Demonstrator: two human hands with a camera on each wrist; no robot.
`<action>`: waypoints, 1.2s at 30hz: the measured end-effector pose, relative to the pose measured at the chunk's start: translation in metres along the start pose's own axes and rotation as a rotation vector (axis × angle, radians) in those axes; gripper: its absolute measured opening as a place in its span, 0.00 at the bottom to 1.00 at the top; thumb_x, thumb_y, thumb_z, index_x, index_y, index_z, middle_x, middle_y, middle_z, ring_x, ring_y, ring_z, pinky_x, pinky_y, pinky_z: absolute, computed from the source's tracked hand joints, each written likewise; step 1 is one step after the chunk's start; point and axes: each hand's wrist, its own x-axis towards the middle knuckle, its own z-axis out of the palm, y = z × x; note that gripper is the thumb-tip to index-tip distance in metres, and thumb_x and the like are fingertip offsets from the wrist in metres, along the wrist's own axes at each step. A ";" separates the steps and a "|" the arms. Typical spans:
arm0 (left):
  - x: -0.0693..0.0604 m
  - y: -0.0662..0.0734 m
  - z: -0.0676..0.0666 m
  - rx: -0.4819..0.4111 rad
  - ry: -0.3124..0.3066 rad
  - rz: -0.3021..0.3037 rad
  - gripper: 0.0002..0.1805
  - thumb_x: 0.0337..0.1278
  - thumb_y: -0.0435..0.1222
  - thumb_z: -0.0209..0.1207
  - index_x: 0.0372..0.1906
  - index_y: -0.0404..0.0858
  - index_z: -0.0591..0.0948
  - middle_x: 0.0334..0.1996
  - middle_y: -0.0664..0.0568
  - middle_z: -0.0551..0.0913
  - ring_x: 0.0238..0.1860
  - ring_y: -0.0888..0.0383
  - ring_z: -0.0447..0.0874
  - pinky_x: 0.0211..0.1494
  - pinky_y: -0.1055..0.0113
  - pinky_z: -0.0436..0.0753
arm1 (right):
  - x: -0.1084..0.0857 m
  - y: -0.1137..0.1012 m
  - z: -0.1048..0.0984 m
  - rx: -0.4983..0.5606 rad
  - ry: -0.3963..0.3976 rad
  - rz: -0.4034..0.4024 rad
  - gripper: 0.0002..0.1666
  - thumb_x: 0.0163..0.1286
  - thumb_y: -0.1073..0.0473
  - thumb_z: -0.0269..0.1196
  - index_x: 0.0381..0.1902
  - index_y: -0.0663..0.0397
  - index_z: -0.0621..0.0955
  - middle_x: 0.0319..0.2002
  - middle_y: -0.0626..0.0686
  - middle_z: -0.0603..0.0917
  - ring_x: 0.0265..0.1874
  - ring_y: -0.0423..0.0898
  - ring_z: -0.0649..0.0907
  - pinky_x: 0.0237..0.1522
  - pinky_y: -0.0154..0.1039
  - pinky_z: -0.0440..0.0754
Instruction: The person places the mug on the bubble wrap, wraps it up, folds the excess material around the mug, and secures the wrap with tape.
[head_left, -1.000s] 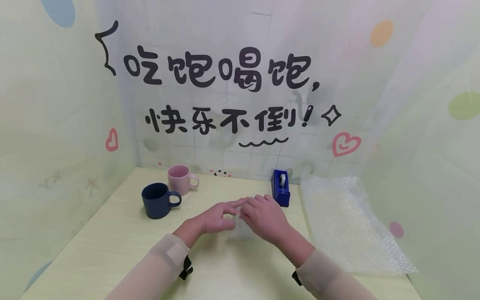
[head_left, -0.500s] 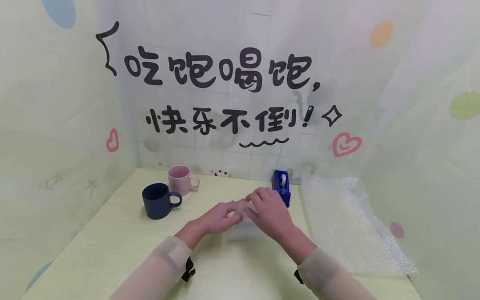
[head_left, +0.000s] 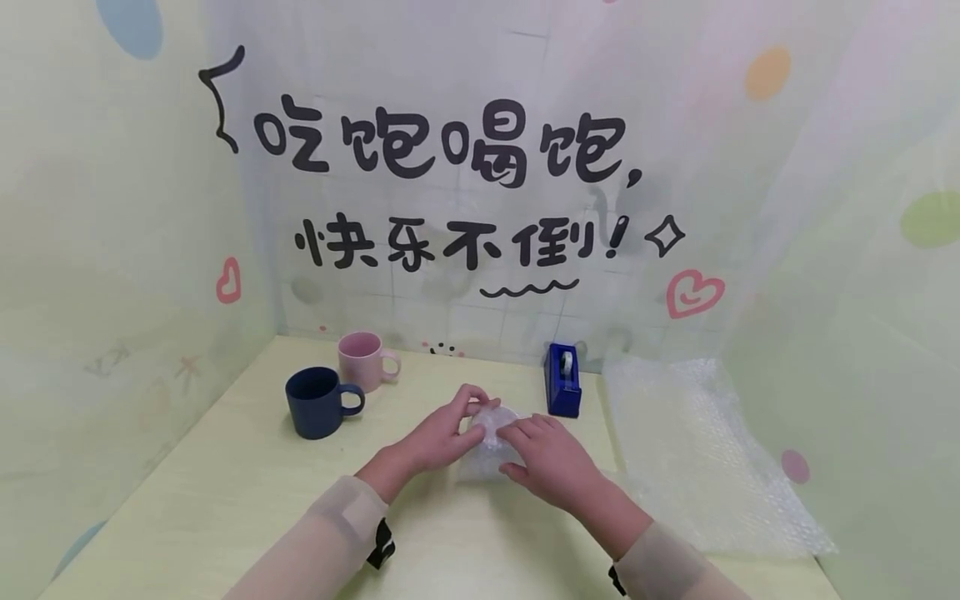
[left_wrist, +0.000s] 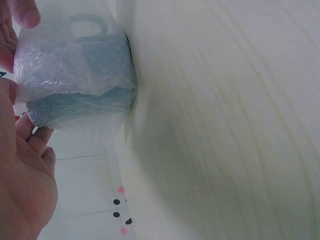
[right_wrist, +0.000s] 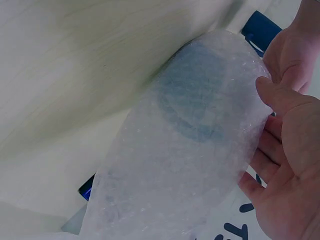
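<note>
A blue-grey mug wrapped in bubble wrap (head_left: 491,458) stands on the table between both hands. In the left wrist view its handle shows faintly through the wrap on the mug (left_wrist: 75,75). My left hand (head_left: 442,432) holds the top of the wrapped mug, thumb on the near side and fingers behind it. From the right, my right hand (head_left: 553,460) holds the wrap at the mug's upper edge. A broad flap of bubble wrap (right_wrist: 155,180) spreads beside the mug in the right wrist view, its edge between my right thumb and fingers.
To the left stand a dark blue mug (head_left: 313,407) and, behind it, a pink mug (head_left: 360,362). A blue tape dispenser (head_left: 562,383) is at the back. Another bubble wrap sheet (head_left: 690,458) lies on the right. Printed curtains (head_left: 450,308) surround the table on three sides.
My right hand has come down and nearer, off the top of the wrapped mug to its right side. The left fingers have risen at its far edge, and more of the wrapped top shows.
</note>
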 end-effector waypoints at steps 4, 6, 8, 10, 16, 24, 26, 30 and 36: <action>0.000 0.001 -0.002 0.011 0.004 -0.005 0.06 0.78 0.35 0.53 0.53 0.44 0.76 0.78 0.51 0.79 0.72 0.40 0.82 0.63 0.51 0.85 | 0.003 0.003 0.004 0.027 -0.009 -0.017 0.23 0.72 0.54 0.76 0.61 0.52 0.86 0.56 0.49 0.92 0.61 0.48 0.89 0.73 0.57 0.81; 0.001 0.001 -0.003 0.023 0.001 -0.009 0.08 0.79 0.36 0.54 0.52 0.46 0.82 0.74 0.50 0.83 0.80 0.34 0.73 0.76 0.41 0.80 | 0.005 0.004 0.006 0.034 0.002 -0.030 0.21 0.72 0.55 0.76 0.60 0.51 0.87 0.55 0.49 0.93 0.60 0.48 0.89 0.73 0.58 0.81; 0.001 0.001 -0.004 0.042 -0.007 -0.015 0.12 0.80 0.38 0.54 0.56 0.47 0.86 0.68 0.50 0.88 0.82 0.30 0.68 0.82 0.36 0.73 | 0.007 0.005 0.008 0.037 0.010 -0.040 0.19 0.72 0.55 0.76 0.58 0.50 0.87 0.54 0.48 0.93 0.58 0.47 0.90 0.73 0.58 0.81; 0.001 0.002 -0.005 0.063 -0.010 -0.011 0.13 0.80 0.38 0.55 0.56 0.46 0.87 0.68 0.49 0.88 0.83 0.28 0.65 0.84 0.35 0.68 | 0.010 0.006 0.010 0.046 0.010 -0.041 0.18 0.72 0.56 0.76 0.57 0.49 0.88 0.52 0.48 0.94 0.57 0.47 0.91 0.72 0.58 0.81; -0.006 0.001 -0.004 0.222 0.081 0.137 0.08 0.77 0.36 0.62 0.48 0.42 0.91 0.75 0.43 0.81 0.76 0.38 0.79 0.81 0.40 0.75 | 0.017 0.006 0.013 0.092 -0.020 -0.025 0.14 0.72 0.58 0.75 0.53 0.49 0.89 0.49 0.48 0.94 0.54 0.48 0.91 0.72 0.58 0.80; -0.020 0.009 -0.005 0.568 0.284 0.501 0.12 0.53 0.42 0.81 0.41 0.43 0.94 0.41 0.55 0.88 0.44 0.56 0.83 0.49 0.61 0.85 | 0.020 0.007 0.014 0.111 -0.050 -0.019 0.12 0.72 0.58 0.75 0.52 0.49 0.89 0.49 0.46 0.94 0.53 0.48 0.91 0.70 0.60 0.80; -0.021 0.012 -0.006 0.639 0.250 0.504 0.17 0.53 0.46 0.82 0.45 0.43 0.93 0.43 0.55 0.88 0.44 0.57 0.82 0.48 0.63 0.84 | 0.021 0.008 0.014 0.127 -0.063 -0.007 0.12 0.73 0.58 0.75 0.53 0.49 0.89 0.50 0.47 0.94 0.54 0.48 0.91 0.71 0.60 0.79; -0.020 0.017 -0.004 0.700 0.155 0.453 0.19 0.59 0.49 0.81 0.49 0.43 0.92 0.45 0.54 0.86 0.44 0.58 0.80 0.47 0.67 0.84 | 0.019 0.013 0.010 0.163 -0.077 -0.005 0.13 0.75 0.57 0.74 0.55 0.48 0.89 0.53 0.47 0.94 0.58 0.49 0.90 0.72 0.62 0.77; -0.017 0.019 -0.002 0.615 0.082 0.399 0.16 0.65 0.43 0.77 0.52 0.40 0.92 0.47 0.52 0.85 0.45 0.58 0.80 0.48 0.68 0.84 | 0.015 0.033 -0.012 0.251 -0.092 -0.006 0.14 0.83 0.56 0.64 0.59 0.44 0.90 0.66 0.56 0.88 0.68 0.60 0.83 0.67 0.66 0.77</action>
